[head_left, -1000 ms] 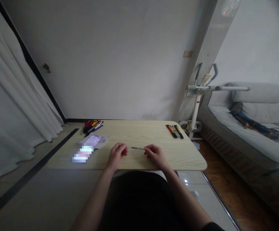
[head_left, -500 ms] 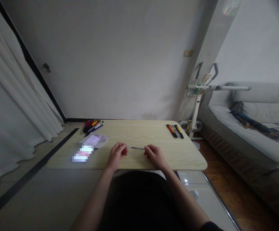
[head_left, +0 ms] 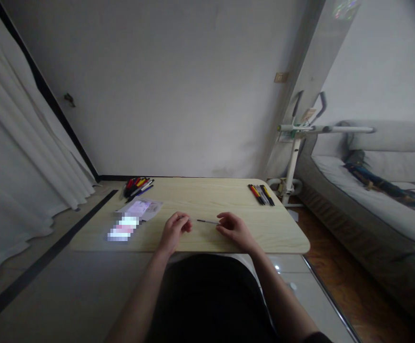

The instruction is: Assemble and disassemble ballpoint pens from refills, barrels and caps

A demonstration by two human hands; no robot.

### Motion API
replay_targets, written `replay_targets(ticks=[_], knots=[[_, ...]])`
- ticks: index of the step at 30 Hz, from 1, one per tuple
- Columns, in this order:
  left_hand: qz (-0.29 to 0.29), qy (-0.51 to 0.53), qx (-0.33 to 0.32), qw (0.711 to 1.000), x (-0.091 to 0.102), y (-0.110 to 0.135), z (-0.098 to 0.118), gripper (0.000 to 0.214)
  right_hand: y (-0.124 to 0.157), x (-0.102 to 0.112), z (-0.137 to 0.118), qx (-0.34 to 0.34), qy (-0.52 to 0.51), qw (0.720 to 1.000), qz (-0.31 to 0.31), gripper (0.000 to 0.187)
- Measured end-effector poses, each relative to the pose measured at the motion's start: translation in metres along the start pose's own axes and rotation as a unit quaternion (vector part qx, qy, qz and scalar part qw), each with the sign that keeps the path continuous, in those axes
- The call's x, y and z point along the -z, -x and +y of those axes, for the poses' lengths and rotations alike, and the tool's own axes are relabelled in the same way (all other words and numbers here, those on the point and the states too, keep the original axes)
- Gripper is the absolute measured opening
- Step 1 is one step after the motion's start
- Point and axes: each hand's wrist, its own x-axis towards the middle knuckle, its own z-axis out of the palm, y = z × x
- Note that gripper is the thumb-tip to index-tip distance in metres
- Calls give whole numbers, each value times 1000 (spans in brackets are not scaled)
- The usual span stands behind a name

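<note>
A thin pen refill (head_left: 207, 221) with a dark tip at its left end lies between my two hands, low over or on the table; which of the two I cannot tell. My right hand (head_left: 235, 230) is at the refill's right end, its thumb and index finger spread with a gap between them. Across from it, my left hand (head_left: 175, 231) is curled in a pinch beyond the refill's dark tip. A small thing may be in that pinch, too small to make out.
The pale wooden table (head_left: 200, 195) holds a pile of markers (head_left: 137, 187) at back left and a row of pens (head_left: 260, 195) at back right. Papers (head_left: 153, 208) and a lit, pixelated phone-like screen (head_left: 124, 228) lie at left. A sofa (head_left: 382, 176) stands right.
My right thumb and index finger have parted from their pinch on the refill, and the hand has shifted slightly right. My left hand stays curled in nearly the same place.
</note>
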Motion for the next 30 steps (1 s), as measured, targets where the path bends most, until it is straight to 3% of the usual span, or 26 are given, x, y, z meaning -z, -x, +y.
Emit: replay_targets(ticks=[10,30], knots=[[-6,-21,3,1000,-1,0,-1,21,-1,5,4,-13,-76,997,10,24],[-23,-118,-5,993,1,1,-3,27,0,3,3,-22,6,1000,9,19]])
